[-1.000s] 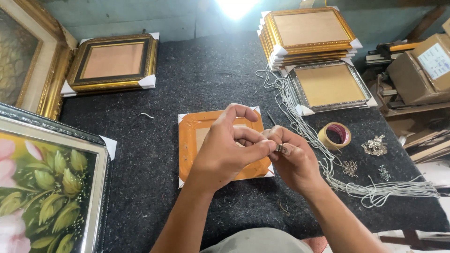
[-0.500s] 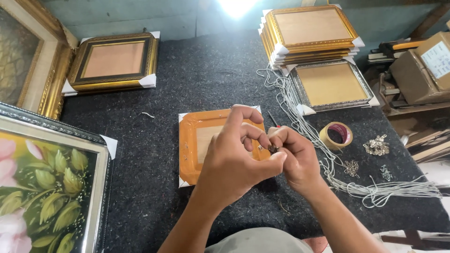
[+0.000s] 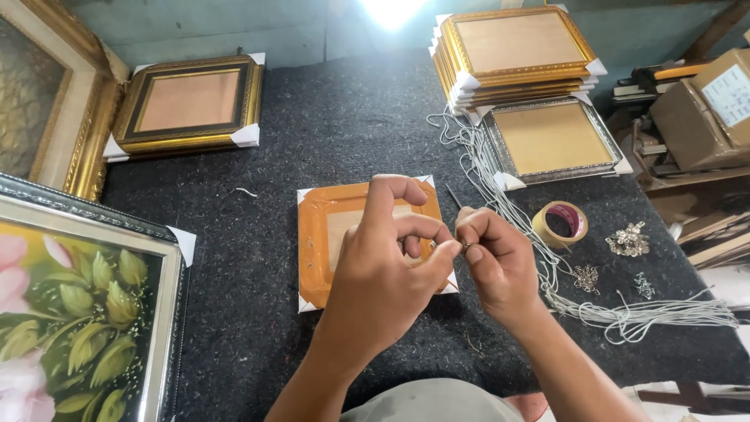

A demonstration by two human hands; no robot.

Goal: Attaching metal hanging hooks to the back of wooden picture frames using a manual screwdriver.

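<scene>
Both hands meet over the small orange wooden picture frame [image 3: 316, 234], which lies flat on the dark grey felt-covered table [image 3: 344, 133], directly under and slightly left of the hands.

Left hand [image 3: 387, 270]: fingers curled in, thumb and forefinger pinched narrow at the point where the two hands touch. Right hand [image 3: 492, 258]: also pinched narrow, fingertips against the left hand's. A tiny metal piece [image 3: 464, 248] sits between the fingertips; too small to tell what it is or which hand actually grips it.

Just right of the right hand: bundle of pale grey cord [image 3: 625, 312] running up and away, then a roll of tan packing tape [image 3: 559, 223], then small heaps of metal hangers [image 3: 627, 241].

Far ahead right: stack of gold frames [image 3: 512, 47], with a silver-edged frame [image 3: 553, 141] flat beside it.

Far ahead left: gold-and-black frame [image 3: 187, 101].

Near left: framed flower painting [image 3: 78, 312], well apart from the left hand.
</scene>
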